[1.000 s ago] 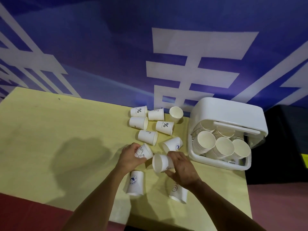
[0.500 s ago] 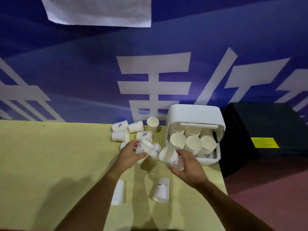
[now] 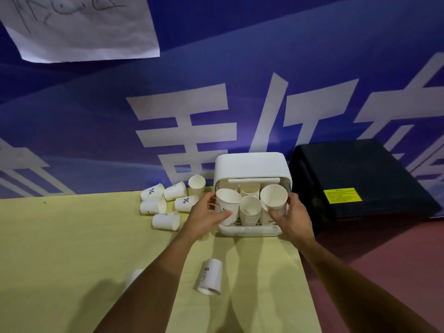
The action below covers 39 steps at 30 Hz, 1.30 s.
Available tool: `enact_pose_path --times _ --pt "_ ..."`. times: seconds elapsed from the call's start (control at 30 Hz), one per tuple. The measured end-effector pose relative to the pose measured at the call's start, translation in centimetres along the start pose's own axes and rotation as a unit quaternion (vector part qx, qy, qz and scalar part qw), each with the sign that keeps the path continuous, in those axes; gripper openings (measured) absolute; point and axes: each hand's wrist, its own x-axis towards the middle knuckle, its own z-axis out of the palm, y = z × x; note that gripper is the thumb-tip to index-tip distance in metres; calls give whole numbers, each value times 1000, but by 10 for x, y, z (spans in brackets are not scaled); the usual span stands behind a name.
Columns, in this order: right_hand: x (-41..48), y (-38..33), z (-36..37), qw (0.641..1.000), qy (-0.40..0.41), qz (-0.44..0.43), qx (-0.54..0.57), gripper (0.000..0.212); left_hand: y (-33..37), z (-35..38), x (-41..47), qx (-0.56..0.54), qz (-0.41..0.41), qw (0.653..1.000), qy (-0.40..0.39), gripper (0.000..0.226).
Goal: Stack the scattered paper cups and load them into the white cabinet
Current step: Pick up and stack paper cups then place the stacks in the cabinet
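The white cabinet [image 3: 251, 167] stands open at the table's far right, with stacks of paper cups inside. My left hand [image 3: 206, 216] grips a white cup [image 3: 227, 204] at the cabinet's left front. My right hand [image 3: 292, 216] holds another cup [image 3: 274, 198] at its right front. Between them a cup stack [image 3: 250, 210] shows in the opening. Several loose cups [image 3: 165, 220] lie on their sides left of the cabinet. One more cup [image 3: 211, 276] lies near me, and another [image 3: 133, 278] peeks out beside my left forearm.
The yellow table [image 3: 60, 248] ends just right of the cabinet. A black box [image 3: 360, 179] with a yellow label sits beyond that edge. A blue banner wall stands behind, with a white paper sheet [image 3: 81, 27] pinned at upper left.
Both hands lifted their cups off the table and carried them right and forward to the cabinet's opening. The camera view tilted up and shifted right.
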Motion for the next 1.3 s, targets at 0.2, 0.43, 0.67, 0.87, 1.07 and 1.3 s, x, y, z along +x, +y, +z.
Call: enact_pose_path --times 0.2,0.43,0.67,0.87,1.07,1.3 --pt "21 6 11 1000 -18 -1 11 55 -4 22 2 3 -11 1000 -20 64" --pt "33 17 24 999 -26 25 -13 55 -19 30 4 14 -23 997 -71 65" --pt "38 26 24 998 -46 35 -35 67 -25 33 9 27 -37 993 -108 65" --pt "28 26 13 997 -44 -2 -69 64 -23 37 12 42 -35 990 -127 63" --pt "8 7 4 986 -163 5 46 43 -14 44 14 46 -25 991 -126 58" --pt "-4 -2 11 974 -202 19 104 58 -4 56 14 24 -5 991 -134 54"
